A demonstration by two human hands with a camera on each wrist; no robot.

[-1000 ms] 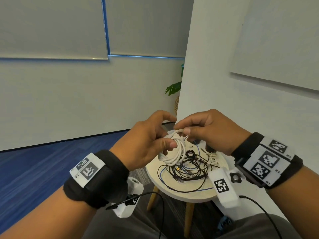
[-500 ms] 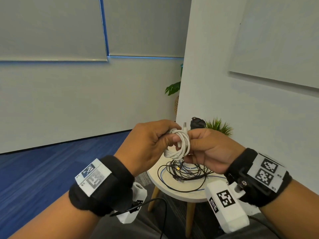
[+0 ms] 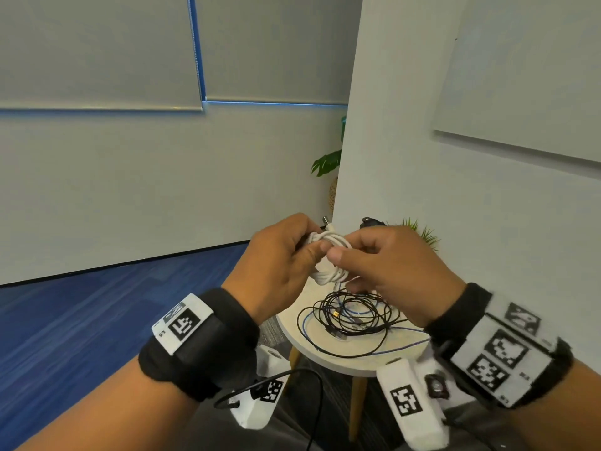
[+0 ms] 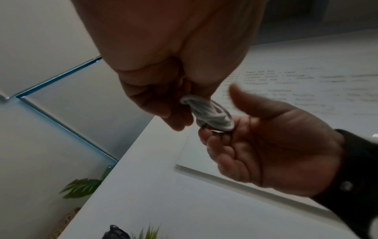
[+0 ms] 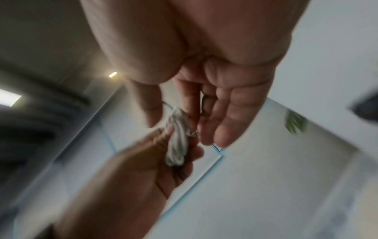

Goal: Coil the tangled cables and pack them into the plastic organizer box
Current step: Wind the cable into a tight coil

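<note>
A white cable [image 3: 330,255] wound into a small coil hangs above the round table [image 3: 328,359]. My left hand [image 3: 283,268] grips the coil's left side, fingers curled round the strands [image 4: 206,113]. My right hand [image 3: 387,265] meets it from the right, with the thumb on the front and the fingers behind [image 5: 204,122]. A metal plug [image 5: 194,133] lies against the right fingers, and another plug end [image 3: 327,222] sticks up from the coil. A tangle of black and blue cables [image 3: 354,317] lies on the table. No organizer box is in view.
The table stands against a white wall [image 3: 406,157] on the right. A small green plant [image 3: 422,234] and a black object [image 3: 370,221] sit at the table's back. Blue carpet [image 3: 81,320] spreads to the left. My lap is just under the hands.
Both hands lifted the white coil up off the table. The right hand shifted from pinching the cable's end to closing its thumb and fingers over the coil's right side.
</note>
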